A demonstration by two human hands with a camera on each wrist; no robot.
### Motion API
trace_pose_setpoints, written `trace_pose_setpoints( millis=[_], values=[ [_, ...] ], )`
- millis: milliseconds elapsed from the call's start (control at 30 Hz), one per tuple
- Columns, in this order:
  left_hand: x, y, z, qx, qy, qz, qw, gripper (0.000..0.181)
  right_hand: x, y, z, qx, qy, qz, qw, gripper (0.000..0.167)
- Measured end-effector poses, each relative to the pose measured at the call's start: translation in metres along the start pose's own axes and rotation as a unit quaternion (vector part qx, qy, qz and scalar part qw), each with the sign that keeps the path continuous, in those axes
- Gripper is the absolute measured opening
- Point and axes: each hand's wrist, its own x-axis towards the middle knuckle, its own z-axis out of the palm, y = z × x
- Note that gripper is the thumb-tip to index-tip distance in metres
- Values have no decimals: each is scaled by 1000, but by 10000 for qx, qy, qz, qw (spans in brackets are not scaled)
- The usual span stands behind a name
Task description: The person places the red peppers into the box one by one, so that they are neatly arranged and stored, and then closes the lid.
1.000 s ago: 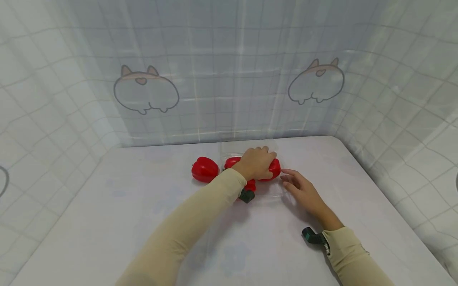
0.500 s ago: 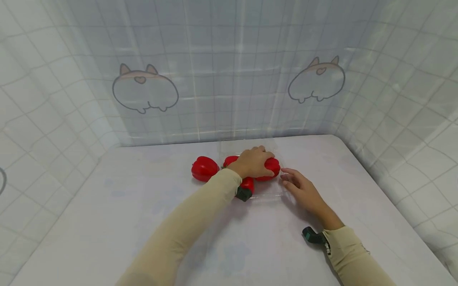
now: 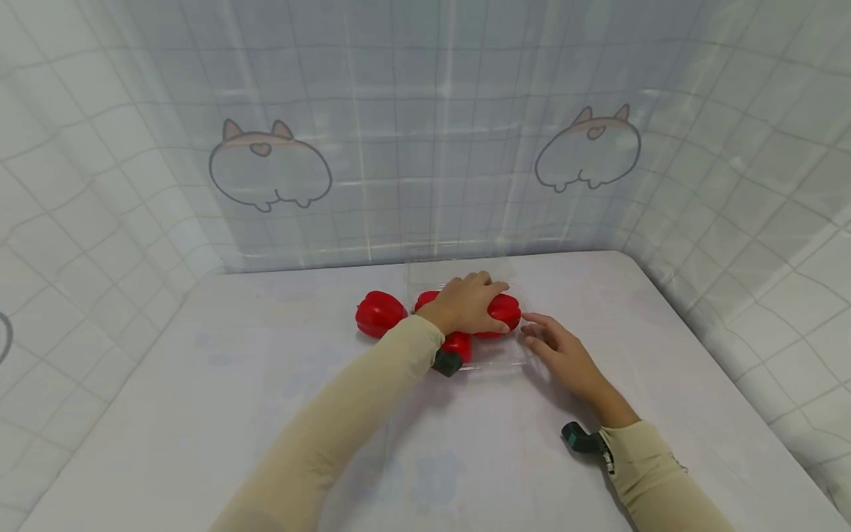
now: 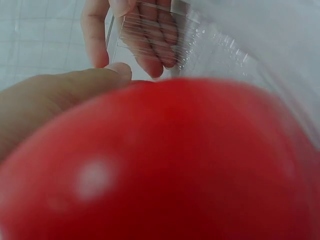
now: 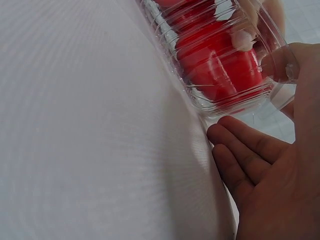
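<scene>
A clear plastic clamshell box (image 3: 495, 362) lies open with its lid folded back toward the wall. My left hand (image 3: 462, 303) reaches into it, thumb and fingers round the red bell pepper (image 3: 505, 312) at the right end. The left thumb (image 5: 243, 41) touches that pepper in the right wrist view. Another red pepper (image 3: 459, 344) sits at the front under the left wrist, and a third (image 3: 424, 299) at the back left is partly hidden. My right hand (image 3: 565, 358) rests at the box's right wall with fingers extended, touching it from outside.
One more red pepper (image 3: 381, 314) lies on the white table (image 3: 266, 414) just left of the box. Small dark wrist cameras (image 3: 580, 438) sit by both sleeves. A tile-patterned curtain (image 3: 425, 148) with cartoon animals encloses the table at back and sides.
My left hand has shifted slightly left, so more of the right-end pepper and the front pepper shows. The right hand has stayed at the box's side.
</scene>
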Motion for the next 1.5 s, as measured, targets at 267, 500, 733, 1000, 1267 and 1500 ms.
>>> trace_pose_setpoints(
  millis=[267,500,733,1000,1267,1500],
  values=[
    [-12,-7,-3,40,183,-20,9998,77,1,-2,0,-40,-37,46,10000,46],
    [-23,-15,-4,77,334,-108,9994,74,1,-3,0,-100,-42,119,9999,47],
    [-33,-24,-2,-39,444,-212,9988,70,1,-2,0,-111,17,150,9998,46],
    [-38,-28,0,45,358,-362,9987,68,2,1,0,-98,2,138,9999,46],
    [-39,-31,3,28,286,-493,9984,60,1,-1,0,-71,-9,116,9999,47],
    [-39,-32,0,-61,191,-532,9984,57,2,-2,0,-45,9,177,9998,45]
  ],
)
